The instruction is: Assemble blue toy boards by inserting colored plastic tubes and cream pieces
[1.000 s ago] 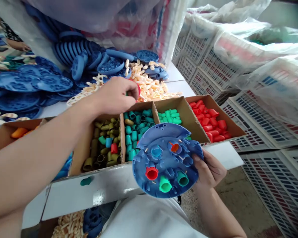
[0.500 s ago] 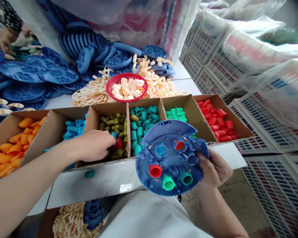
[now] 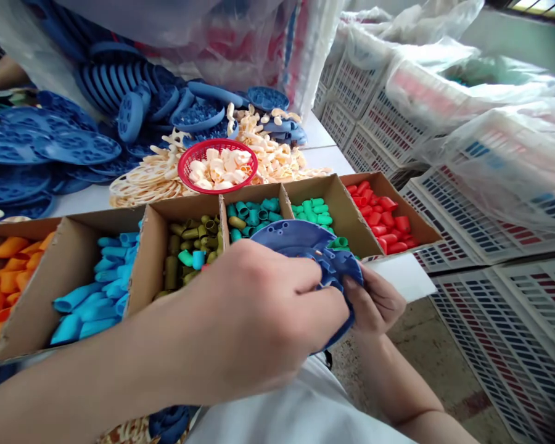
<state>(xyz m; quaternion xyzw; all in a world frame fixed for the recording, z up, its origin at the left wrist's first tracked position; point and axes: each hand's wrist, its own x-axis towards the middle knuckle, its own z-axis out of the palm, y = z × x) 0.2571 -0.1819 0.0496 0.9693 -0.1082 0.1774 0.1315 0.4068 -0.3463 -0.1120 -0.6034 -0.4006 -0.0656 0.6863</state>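
Note:
My right hand point(image 3: 374, 299) grips the right edge of a round blue plastic shell point(image 3: 296, 234), thumb on its inner face. My left hand point(image 3: 268, 314) reaches across, its closed fingertips at the shell's inner side; whatever they hold is hidden. The hand covers most of the coloured sleeves in the shell. Below and behind it is a divided cardboard box point(image 3: 141, 246). In its compartments lie orange pieces point(image 3: 9, 265), light blue pieces point(image 3: 106, 277), olive pieces point(image 3: 192, 231), teal pieces point(image 3: 254, 213), green pieces point(image 3: 314, 209) and red pieces point(image 3: 383, 219).
Behind the box, a red basket point(image 3: 182, 169) of cream parts stands among loose cream pieces point(image 3: 152, 172). Blue shells point(image 3: 74, 145) are piled at the back left. White crates point(image 3: 499, 314) with plastic bags line the right side. Another person's arm point(image 3: 4, 77) shows at far left.
My left hand has left the olive compartment and moved right to the blue shell. The shell is now largely hidden behind it. The view has shifted slightly.

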